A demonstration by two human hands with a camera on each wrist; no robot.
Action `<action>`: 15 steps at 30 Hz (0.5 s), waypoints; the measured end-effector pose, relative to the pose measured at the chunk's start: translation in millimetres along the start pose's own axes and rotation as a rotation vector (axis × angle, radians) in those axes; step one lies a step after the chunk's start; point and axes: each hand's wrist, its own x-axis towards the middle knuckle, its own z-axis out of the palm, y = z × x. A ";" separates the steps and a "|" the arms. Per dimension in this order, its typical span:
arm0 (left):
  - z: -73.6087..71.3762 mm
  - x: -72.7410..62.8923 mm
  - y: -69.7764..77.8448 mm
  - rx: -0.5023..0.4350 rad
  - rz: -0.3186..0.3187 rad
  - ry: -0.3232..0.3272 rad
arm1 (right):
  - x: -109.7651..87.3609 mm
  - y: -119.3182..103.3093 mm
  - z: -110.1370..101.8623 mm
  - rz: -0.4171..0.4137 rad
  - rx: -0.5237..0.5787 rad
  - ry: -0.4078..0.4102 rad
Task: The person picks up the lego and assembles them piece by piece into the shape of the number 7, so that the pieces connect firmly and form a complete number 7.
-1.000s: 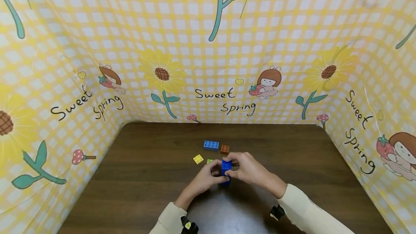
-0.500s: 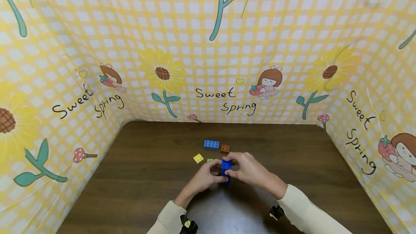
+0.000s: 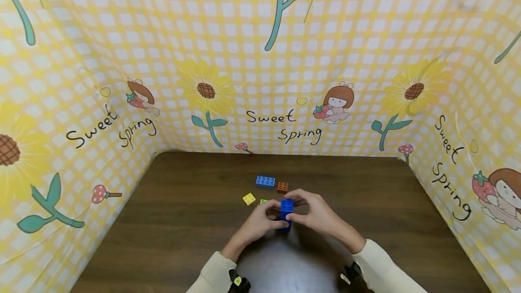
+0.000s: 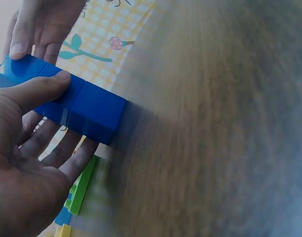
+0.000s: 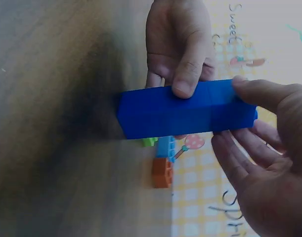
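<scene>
A tower of three blue toy bricks (image 3: 286,208) stands upright on the table, studs on top. The left wrist view shows seams between the stacked bricks (image 4: 94,106). My left hand (image 3: 258,220) holds the tower around its middle, thumb on the near face and fingers behind. Higher up, my right hand (image 3: 317,214) pinches the top brick between thumb and fingers. In the right wrist view, both thumbs press on the same side of the tower (image 5: 155,116). Part of each hand's fingers is hidden behind the bricks.
Beyond the hands lie a light blue brick (image 3: 265,181), an orange-brown brick (image 3: 282,187) and a yellow brick (image 3: 249,199). A green brick (image 4: 84,185) is partly hidden behind my left hand. Checked yellow cloth (image 3: 260,80) surrounds the dark wooden table (image 3: 183,220).
My right forearm has shifted slightly to the right, and its wrist has turned a little. Both hands keep their hold on the tower. The loose bricks stay in place.
</scene>
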 end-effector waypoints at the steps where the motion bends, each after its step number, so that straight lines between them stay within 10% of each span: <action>1: 1.0 0.8 0.0 -0.003 -0.004 0.001 | -2.0 2.4 0.2 0.001 0.026 0.014; 15: 22.8 15.5 0.5 -0.019 -0.043 0.027 | -20.7 25.6 0.9 0.021 0.255 0.169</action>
